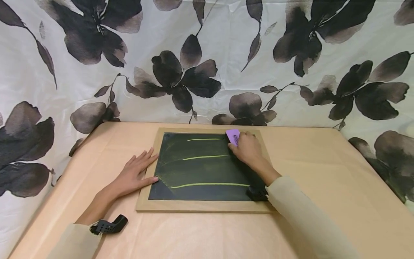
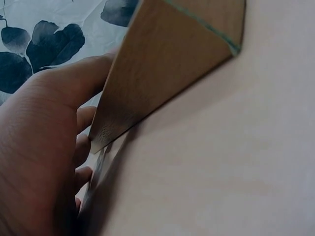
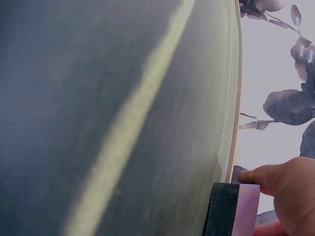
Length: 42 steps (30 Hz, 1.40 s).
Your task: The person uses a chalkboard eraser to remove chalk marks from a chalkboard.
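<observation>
A wood-framed chalkboard lies on the table with three yellow chalk lines across its dark surface. My right hand grips a purple chalkboard eraser near the board's upper right corner, at the right end of the top line. In the right wrist view the eraser shows a dark felt side against the board. My left hand rests with spread fingers on the left side of the frame, the thumb reaching over to the dark surface. The left wrist view shows that hand beside the frame's edge.
A pale peach cover spreads over the table around the board. Behind it hangs a white cloth with dark printed flowers. A black wrist device sits at the left sleeve, another at the right wrist, over the board's lower right corner.
</observation>
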Available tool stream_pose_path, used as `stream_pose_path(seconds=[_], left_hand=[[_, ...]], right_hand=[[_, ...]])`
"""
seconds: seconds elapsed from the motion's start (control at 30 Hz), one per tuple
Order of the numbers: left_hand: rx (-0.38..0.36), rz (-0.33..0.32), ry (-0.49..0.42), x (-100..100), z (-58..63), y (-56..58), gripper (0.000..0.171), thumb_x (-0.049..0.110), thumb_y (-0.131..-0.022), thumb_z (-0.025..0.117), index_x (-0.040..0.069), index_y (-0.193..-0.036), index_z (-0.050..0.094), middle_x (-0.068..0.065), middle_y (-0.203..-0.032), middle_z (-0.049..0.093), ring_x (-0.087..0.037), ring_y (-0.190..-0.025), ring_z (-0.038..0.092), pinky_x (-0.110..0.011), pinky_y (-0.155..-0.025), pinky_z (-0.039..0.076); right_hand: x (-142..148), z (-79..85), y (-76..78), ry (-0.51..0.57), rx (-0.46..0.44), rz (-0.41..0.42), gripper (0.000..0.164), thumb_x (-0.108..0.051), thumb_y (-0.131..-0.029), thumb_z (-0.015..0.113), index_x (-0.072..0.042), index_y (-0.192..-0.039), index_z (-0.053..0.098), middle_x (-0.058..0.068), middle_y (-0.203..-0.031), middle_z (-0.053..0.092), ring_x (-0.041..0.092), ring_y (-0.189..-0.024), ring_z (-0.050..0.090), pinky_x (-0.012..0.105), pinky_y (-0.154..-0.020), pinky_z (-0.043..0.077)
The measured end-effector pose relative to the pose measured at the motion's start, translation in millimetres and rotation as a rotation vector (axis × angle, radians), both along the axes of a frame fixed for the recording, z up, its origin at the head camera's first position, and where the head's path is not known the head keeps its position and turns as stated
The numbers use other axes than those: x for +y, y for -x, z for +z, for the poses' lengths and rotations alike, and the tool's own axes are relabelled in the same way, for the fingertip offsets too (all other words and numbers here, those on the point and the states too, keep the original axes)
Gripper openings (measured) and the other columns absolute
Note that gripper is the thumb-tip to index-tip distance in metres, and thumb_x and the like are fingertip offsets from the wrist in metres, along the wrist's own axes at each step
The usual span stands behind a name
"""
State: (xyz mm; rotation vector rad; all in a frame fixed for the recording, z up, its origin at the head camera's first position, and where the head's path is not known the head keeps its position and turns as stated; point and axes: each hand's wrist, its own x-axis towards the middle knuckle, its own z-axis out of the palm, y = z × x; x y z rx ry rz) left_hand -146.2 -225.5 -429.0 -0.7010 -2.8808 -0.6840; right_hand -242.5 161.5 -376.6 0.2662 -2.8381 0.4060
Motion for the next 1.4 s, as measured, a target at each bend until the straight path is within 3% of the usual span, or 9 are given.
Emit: stream_pose_path(seconds=[0.4,0.9,1.1,1.4], left_hand=[[-0.006,-0.001,-0.004,0,0.7,-1.6,0.081,0.049,-0.087,0.064,0.015,-0.152,0.030,-0.013,-0.158,0.016,-0.038,-0.143,0.013,-0.060,-0.110,0.005],[0.008,0.032,-0.004,9,-5.2,3.9,0.081,0.049,-0.087,0.064,0.014,-0.152,0.030,-0.013,-0.158,0.015,-0.038,-0.143,0.013,-0.060,-0.110,0.005],[0.017,0.029,-0.008,5,-5.7,3.4,0.080,0.048,-0.087,0.064,0.015,-0.152,0.031,-0.013,-0.158,0.016,-0.038,-0.143,0.013,-0.060,-0.109,0.006],[0.016,0.019,-0.013,7,-6.4,3.7,0.080,0.048,-0.087,0.064,0.015,-0.152,0.031,-0.013,-0.158,0.016,-0.038,-0.143,0.013,-0.060,-0.109,0.005]], right_hand=[[-14,2.9,-0.2,-0.019,-0.019,0.035,0.054,-0.037,-0.084,0.071,0.012,-0.103,0.061,0.020,-0.089,0.057,0.034,-0.076,0.059,0.049,-0.066,0.049],[-39,-2.8,16.2,-0.018,-0.016,0.077,0.056,-0.039,-0.084,0.071,0.010,-0.110,0.060,0.018,-0.092,0.058,0.032,-0.078,0.060,0.048,-0.067,0.051],[-60,-2.4,17.4,-0.026,-0.025,0.112,0.055,-0.039,-0.085,0.070,0.009,-0.110,0.061,0.017,-0.094,0.059,0.030,-0.079,0.060,0.046,-0.068,0.052],[-103,-0.1,16.5,-0.063,-0.057,0.233,0.054,-0.041,-0.087,0.067,0.004,-0.115,0.062,0.014,-0.099,0.058,0.024,-0.081,0.057,0.042,-0.068,0.051]])
